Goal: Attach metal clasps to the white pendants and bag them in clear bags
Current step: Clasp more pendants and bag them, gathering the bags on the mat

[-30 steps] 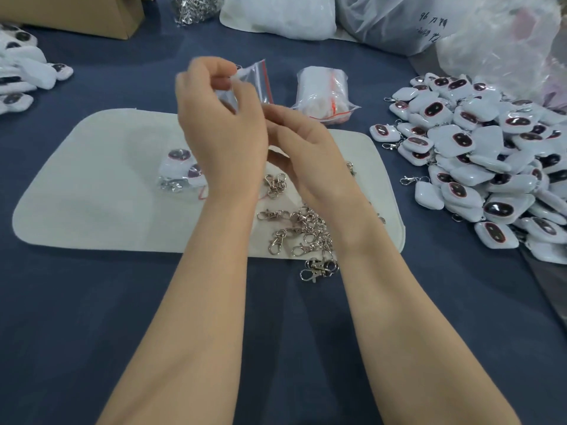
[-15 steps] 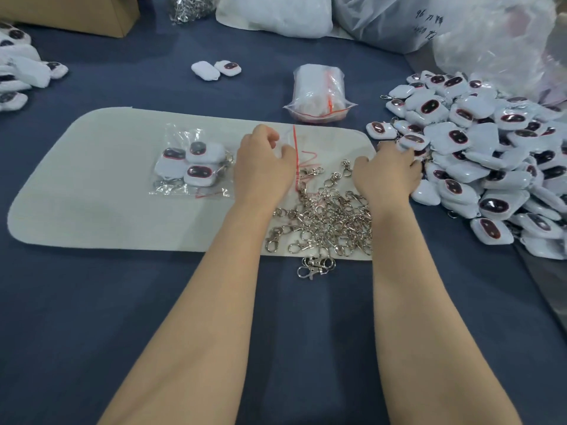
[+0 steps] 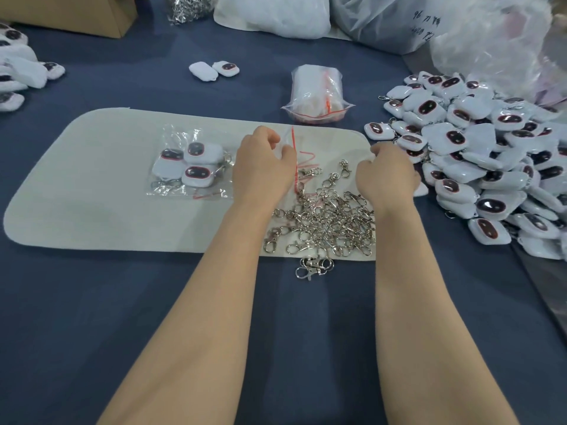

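My left hand (image 3: 264, 165) rests on the white mat (image 3: 107, 210), fingers pinched on an empty clear bag with a red zip line (image 3: 295, 148). My right hand (image 3: 386, 174) is curled at the near edge of the big pile of white pendants (image 3: 491, 167); what its fingers hold is hidden. Between my wrists lies a heap of metal clasps (image 3: 325, 222). To the left of my left hand lies a filled clear bag (image 3: 190, 162) holding pendants with clasps.
A stack of clear bags (image 3: 317, 93) lies beyond the mat. Two loose pendants (image 3: 213, 70) sit farther back, more pendants (image 3: 18, 72) at far left. A cardboard box (image 3: 76, 13), a bag of clasps (image 3: 190, 7) and large plastic bags (image 3: 399, 23) line the back.
Both hands came down from mid-air to the mat. The left brought the empty bag down with it; the right moved rightward to the pendant pile. Little differs over the last half second.
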